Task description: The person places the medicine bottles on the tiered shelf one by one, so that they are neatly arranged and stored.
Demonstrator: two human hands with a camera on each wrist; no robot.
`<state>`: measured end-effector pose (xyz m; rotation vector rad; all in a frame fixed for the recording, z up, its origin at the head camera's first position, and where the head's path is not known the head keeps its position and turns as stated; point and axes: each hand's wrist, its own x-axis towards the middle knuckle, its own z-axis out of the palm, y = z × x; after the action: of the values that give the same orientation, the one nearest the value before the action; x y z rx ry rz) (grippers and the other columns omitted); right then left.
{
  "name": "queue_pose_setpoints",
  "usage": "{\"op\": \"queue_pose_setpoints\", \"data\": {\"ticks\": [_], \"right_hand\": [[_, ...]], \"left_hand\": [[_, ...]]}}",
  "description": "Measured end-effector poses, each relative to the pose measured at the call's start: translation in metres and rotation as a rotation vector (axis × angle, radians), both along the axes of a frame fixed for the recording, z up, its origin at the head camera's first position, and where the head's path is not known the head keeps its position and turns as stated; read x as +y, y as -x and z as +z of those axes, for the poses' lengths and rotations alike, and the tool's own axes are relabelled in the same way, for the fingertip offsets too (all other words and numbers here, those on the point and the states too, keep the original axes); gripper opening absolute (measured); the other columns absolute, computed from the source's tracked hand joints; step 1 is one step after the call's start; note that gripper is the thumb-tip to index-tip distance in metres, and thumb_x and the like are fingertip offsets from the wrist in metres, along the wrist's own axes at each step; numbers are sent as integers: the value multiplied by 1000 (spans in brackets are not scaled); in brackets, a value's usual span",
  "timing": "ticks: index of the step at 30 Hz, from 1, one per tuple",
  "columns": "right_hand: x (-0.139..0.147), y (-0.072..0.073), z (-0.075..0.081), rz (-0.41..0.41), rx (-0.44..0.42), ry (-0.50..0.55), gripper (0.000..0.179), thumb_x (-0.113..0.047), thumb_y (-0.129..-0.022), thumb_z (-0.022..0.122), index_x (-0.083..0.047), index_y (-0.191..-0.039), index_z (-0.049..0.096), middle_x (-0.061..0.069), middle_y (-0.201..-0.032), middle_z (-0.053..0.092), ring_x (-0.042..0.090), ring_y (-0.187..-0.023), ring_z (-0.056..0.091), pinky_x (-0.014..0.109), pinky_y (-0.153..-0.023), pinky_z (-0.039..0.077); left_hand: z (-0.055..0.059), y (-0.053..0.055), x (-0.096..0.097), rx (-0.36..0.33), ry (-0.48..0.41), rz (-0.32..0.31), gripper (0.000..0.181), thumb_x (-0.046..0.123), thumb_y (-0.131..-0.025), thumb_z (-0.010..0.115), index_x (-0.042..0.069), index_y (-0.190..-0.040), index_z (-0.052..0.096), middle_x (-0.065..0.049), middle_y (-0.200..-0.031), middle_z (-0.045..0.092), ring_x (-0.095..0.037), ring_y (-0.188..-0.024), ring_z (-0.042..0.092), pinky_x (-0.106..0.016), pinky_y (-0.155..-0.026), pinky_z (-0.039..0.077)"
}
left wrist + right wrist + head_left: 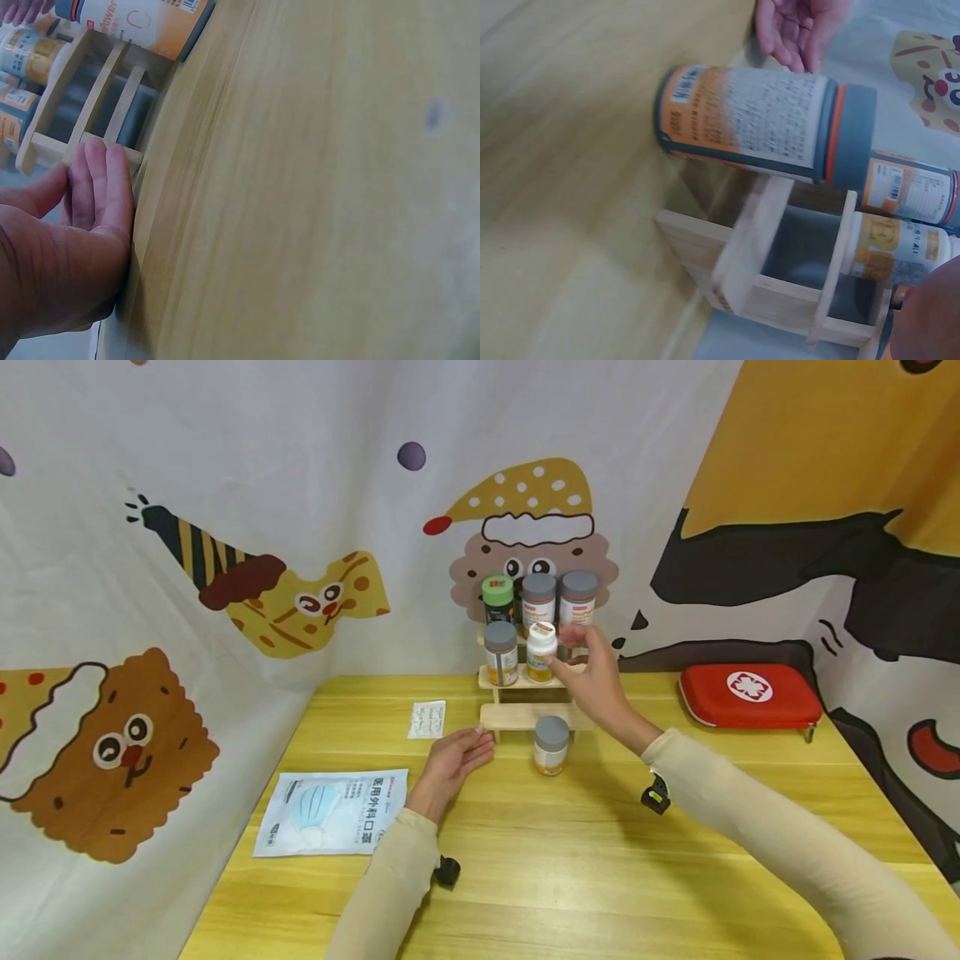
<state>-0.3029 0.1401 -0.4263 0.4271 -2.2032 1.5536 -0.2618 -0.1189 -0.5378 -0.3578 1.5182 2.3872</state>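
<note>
A three-step wooden rack [517, 717] stands at the back of the table. On its middle step are a grey-lidded bottle [501, 653] and a small white pill bottle [542, 653] with a yellow label. My right hand [600, 681] is at the white bottle's right side, thumb overlapping it and fingers spread; contact is unclear. My left hand [453, 764] has its fingers extended, fingertips at the left end of the rack's lowest step, seen closely in the left wrist view. Another grey-lidded bottle [742, 116] stands on the table before the rack.
The top step holds a green-lidded bottle [498, 597] and two grey-lidded bottles. A blister pack [427, 720] and a face mask packet [330, 814] lie at the left. On the right is a red first-aid case [750, 696]. A printed curtain [300, 443] hangs behind.
</note>
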Motion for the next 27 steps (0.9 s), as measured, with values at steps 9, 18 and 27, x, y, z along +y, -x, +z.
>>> {"op": "queue_pose_setpoints", "data": {"ticks": [9,18,27], "right_hand": [[5,-20,-11,37,-49,9,45,-13,-98,77,0,-135,56,17,-135,61,32,-124,57,54,-100,54],[12,-35,-32,74,-52,-21,43,-12,-97,78,-3,-134,58,15,-136,63,28,-120,58,48,-98,57],[17,-48,-46,150,-93,-132,46,-9,-97,77,-4,-139,59,14,-134,64,32,-123,60,53,-104,56]], "left_hand": [[1,-1,-1,1,-9,-10,38,11,-108,62,-9,-140,58,-8,-103,79,-19,-99,79,-37,-99,66],[4,-1,0,-12,-8,-5,37,11,-107,63,-8,-139,60,-8,-103,80,-18,-99,79,-38,-101,65],[3,-1,1,-10,-4,-5,38,12,-108,61,-8,-140,59,-6,-100,80,-19,-99,79,-38,-99,66]]}}
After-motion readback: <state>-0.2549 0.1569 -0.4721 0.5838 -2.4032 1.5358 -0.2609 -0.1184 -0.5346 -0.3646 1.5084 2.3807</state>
